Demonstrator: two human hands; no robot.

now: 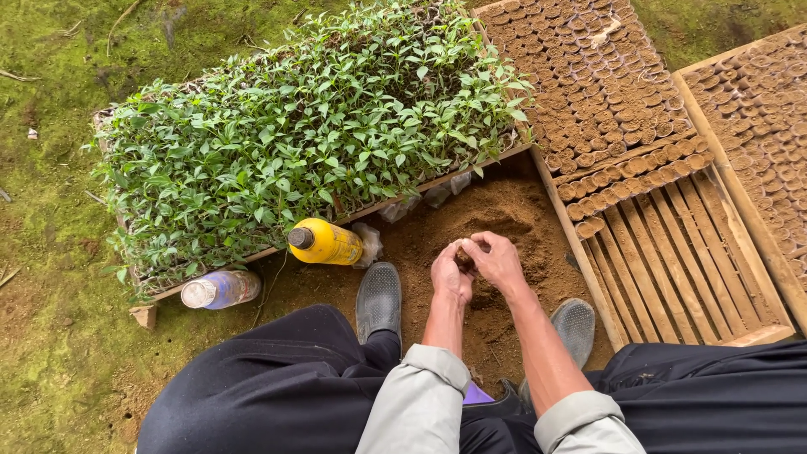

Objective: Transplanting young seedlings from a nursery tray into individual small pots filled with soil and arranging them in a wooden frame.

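Both your hands, left hand (450,273) and right hand (498,262), are pressed together around a small soil-filled pot (464,257) above the soil heap (496,214); filling looks underway, and next it needs a slot in the wooden tray (672,252).

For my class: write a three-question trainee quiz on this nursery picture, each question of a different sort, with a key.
1. True or false: the yellow bottle stands upright beside the seedling tray.
2. Multiple choice: what do the left hand and right hand hold together? A) a small soil-filled tube B) a trowel C) a leaf
3. Fill in: the wooden slatted tray on the person's right is only ____ filled with soil tubes.

Key: 1 false, it lies on its side; 2 A; 3 partly.
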